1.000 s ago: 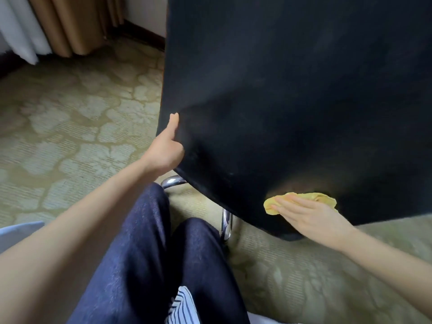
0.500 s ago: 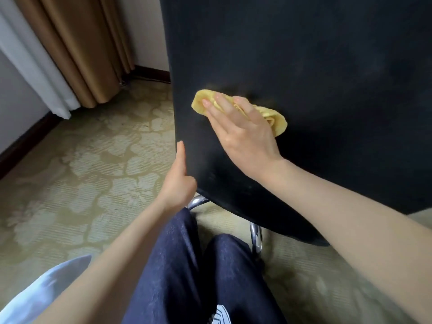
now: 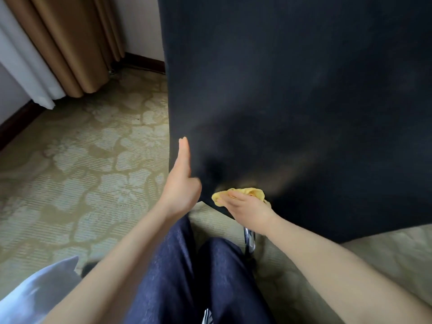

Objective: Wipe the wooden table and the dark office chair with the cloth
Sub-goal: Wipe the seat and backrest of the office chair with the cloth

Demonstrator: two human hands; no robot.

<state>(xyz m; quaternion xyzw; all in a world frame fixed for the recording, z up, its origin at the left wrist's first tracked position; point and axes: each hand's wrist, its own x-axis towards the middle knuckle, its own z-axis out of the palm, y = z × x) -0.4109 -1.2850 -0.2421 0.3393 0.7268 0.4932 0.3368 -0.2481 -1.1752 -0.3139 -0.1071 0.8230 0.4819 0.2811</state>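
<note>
Cloth (image 3: 248,192) under right hand (image 3: 248,209) touches chair (image 3: 304,90); left hand (image 3: 181,186) grips chair edge.

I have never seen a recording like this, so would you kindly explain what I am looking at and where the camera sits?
There is no machine here: a person wears one wide-angle camera on the head, looking forward and down, so you see their own arms and dark trousers. The big dark surface is the back of the dark office chair, standing on patterned carpet. The left hand holds the chair's side edge, thumb up along it, fingers hidden behind. The right hand presses a yellow cloth against the chair's lower edge to wipe it. Curtains hang at the upper left. The wooden table is not in view.
</note>
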